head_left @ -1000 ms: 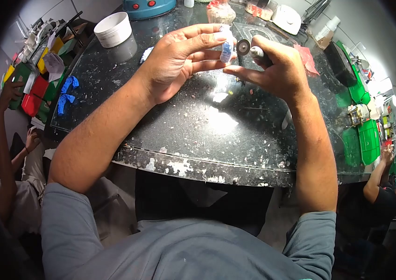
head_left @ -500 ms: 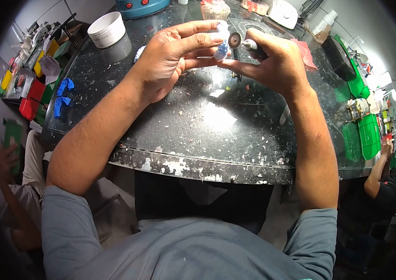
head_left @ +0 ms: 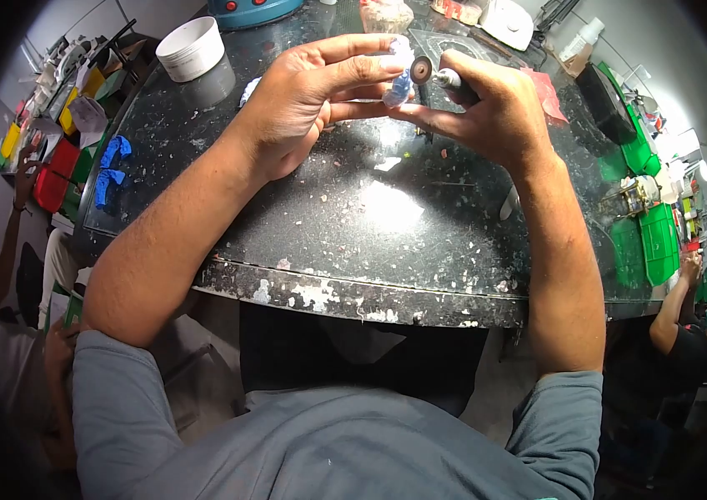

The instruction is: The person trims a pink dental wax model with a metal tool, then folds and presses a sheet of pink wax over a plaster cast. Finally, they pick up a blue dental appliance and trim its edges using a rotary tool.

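Observation:
Near the far part of the black bench, my left hand (head_left: 308, 92) pinches a small pale blue, partly clear piece (head_left: 402, 90) between thumb and fingers. It looks moulded, but its exact kind is unclear. My right hand (head_left: 499, 104) grips a rotary handpiece (head_left: 449, 79) that carries a brown cutting disc (head_left: 422, 71). The disc stands right at the piece's right side. A finger of the right hand reaches under toward the lower end of the piece, close to the left fingertips.
A white tub (head_left: 191, 52) stands at the back left, beside a blue machine (head_left: 253, 10). Blue strips (head_left: 110, 171) lie at the left edge. Red sheet material (head_left: 544, 96) and green bins (head_left: 659, 242) are on the right. Other people (head_left: 674, 333) work at both sides.
My hands, the pale blue piece and the handpiece stay almost in place, with a very slight shift. At the left, another person's arm has moved up toward the bins.

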`<state>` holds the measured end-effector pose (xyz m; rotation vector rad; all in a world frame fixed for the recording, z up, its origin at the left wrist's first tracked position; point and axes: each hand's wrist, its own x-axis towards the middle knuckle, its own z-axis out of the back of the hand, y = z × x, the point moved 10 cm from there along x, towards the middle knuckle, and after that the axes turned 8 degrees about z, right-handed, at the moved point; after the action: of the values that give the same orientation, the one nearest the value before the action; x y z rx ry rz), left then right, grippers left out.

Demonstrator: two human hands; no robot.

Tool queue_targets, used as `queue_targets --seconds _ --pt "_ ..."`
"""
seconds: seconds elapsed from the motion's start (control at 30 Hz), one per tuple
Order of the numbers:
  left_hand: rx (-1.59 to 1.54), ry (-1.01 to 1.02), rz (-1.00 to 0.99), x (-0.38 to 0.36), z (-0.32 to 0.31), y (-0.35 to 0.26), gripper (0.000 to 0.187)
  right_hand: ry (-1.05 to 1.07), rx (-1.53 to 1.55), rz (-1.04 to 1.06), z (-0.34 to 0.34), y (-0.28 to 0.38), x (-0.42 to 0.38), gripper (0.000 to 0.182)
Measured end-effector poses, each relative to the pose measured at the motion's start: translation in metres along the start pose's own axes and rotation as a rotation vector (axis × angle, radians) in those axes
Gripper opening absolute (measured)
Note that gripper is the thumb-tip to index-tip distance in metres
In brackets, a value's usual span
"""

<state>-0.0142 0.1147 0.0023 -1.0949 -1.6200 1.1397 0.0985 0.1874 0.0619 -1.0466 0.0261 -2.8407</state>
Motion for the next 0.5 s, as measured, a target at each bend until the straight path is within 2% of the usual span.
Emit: queue_targets --seconds 0.37,0.5 --pt "0.009 -0.003 -0.008 -0.0013 -0.0012 -0.0043 0.044 0.060 -0.020 -0.017 -0.0048 -0.0009 0.0004 0.045" --pt "0.009 -0.002 -0.013 -0.0011 -0.0004 -0.0045 0.044 0.017 -0.023 0.012 -0.0009 0.0019 0.0006 0.046"
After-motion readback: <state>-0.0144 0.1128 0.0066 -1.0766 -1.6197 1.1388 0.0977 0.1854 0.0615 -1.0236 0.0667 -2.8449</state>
